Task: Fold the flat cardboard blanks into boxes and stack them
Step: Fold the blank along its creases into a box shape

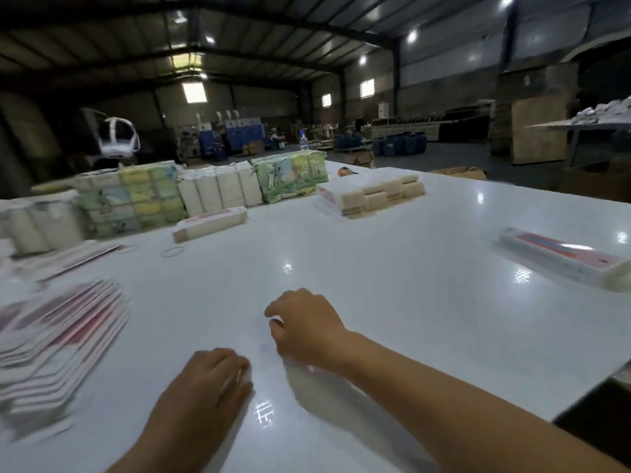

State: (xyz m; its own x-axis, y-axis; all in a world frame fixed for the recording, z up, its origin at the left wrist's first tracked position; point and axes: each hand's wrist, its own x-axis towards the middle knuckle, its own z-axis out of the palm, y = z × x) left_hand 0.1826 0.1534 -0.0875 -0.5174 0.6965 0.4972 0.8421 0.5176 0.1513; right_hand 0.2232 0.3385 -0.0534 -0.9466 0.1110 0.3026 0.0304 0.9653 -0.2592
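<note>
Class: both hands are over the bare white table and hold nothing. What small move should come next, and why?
Probably the left hand should reach left to the fanned pile of flat blanks and take the top one. Both it and the right hand hold nothing, no blank lies between them on the table, and that pile is the nearest supply.

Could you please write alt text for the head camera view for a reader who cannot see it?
Two bare hands, left hand and right hand, hover empty over a white table. A fanned pile of flat blanks lies to the left, with bundled stacks along the far edge.
</note>
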